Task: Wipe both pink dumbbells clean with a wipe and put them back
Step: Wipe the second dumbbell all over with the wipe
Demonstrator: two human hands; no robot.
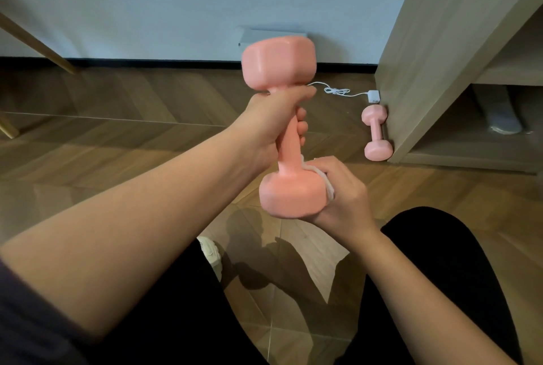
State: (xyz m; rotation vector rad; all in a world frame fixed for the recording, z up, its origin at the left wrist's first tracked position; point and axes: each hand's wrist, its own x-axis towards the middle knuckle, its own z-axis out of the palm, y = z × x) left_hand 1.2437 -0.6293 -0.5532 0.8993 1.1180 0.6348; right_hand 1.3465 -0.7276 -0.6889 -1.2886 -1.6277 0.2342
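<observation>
A pink dumbbell stands upright in the air in front of me. My left hand grips its handle just under the upper head. My right hand holds a white wipe against the right side of the lower head, fingers curled round the wipe. Most of the wipe is hidden under my fingers. A second pink dumbbell lies on the wooden floor at the right, against the side of a cabinet.
A wooden cabinet with open shelves stands at the right. A white charger with its cable lies on the floor by the wall. My knees in black trousers and a pale shoe are below. A wooden leg slants at the left.
</observation>
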